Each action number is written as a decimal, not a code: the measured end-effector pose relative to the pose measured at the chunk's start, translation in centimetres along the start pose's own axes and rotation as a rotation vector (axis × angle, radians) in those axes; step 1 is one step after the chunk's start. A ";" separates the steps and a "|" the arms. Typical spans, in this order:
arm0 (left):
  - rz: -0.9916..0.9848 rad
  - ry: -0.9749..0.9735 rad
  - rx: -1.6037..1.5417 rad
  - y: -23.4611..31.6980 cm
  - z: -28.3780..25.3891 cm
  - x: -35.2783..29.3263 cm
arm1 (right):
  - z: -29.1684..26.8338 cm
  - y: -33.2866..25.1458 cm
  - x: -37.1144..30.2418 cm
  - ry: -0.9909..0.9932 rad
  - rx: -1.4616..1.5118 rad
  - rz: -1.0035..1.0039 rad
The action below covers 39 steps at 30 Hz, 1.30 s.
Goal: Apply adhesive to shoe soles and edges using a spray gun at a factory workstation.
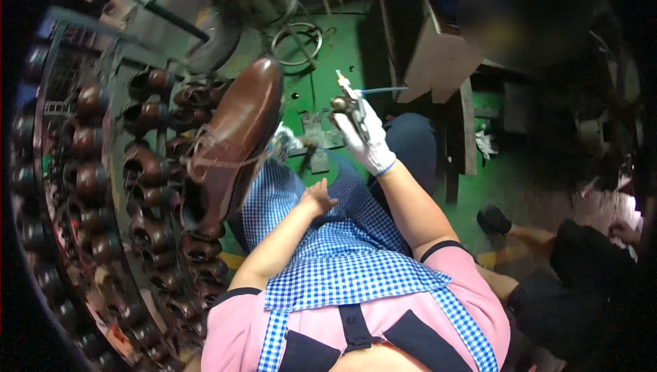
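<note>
My right hand [364, 138], in a white knit glove, is wrapped round a small metal spray gun [350, 100] with a pale nozzle and a thin blue hose. Bare and without a glove, my left hand [317, 198] is over my lap with its fingers apart; nothing shows in it. A large brown leather lace-up shoe [241, 120] stands out at the left, toe pointing away from me, its laces loosely tied. The shoe is apart from both hands, and what supports it is hidden. Beside its sole is a crumpled, shiny clear wrapping [287, 143].
Racks at the left hold many rows of brown shoes [90, 139]. Ahead on the green floor [328, 36] lies a coiled hose [297, 43] near a cluttered machine. A wooden bench [445, 57] stands at the right. Another person's dark-clad legs [575, 283] are at the lower right.
</note>
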<state>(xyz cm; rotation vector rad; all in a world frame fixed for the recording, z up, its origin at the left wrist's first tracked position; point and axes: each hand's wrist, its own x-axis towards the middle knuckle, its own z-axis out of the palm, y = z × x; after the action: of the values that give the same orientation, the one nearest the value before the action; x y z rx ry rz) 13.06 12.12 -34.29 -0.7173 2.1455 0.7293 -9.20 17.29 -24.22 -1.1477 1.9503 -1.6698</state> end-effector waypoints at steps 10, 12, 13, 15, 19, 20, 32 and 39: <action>0.695 1.603 -0.581 -2.2 -14.4 -26.9 | 5.9 -5.7 -7.9 -0.003 0.474 0.197; 0.691 1.196 -0.767 -4.9 -15.8 -24.2 | 7.0 -8.7 -7.0 -0.060 0.657 0.423; 0.682 1.114 -0.970 -4.7 -15.3 -23.4 | 7.7 -6.9 -6.9 -0.145 0.606 0.496; 0.675 0.934 -1.175 -4.7 -15.2 -23.0 | 9.0 -8.6 -6.1 -0.015 0.705 0.385; 0.610 0.900 -1.273 -2.0 -13.5 -22.6 | 8.8 -11.3 -4.7 0.006 0.804 0.397; 0.611 0.890 -1.273 -1.5 -13.2 -22.2 | 8.4 -12.4 -4.5 0.004 0.797 0.438; 0.549 1.044 -0.476 0.7 -21.4 -24.5 | 5.0 -13.1 -4.5 0.062 0.643 0.305; 0.472 1.161 0.183 4.4 -26.3 -23.5 | 3.7 -13.6 -5.0 0.067 0.757 0.361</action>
<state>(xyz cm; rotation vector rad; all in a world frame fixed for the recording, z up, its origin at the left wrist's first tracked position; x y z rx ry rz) 11.12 3.10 0.08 -0.5886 3.4644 0.3173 1.30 18.66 -13.74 -0.4303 1.2403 -1.9683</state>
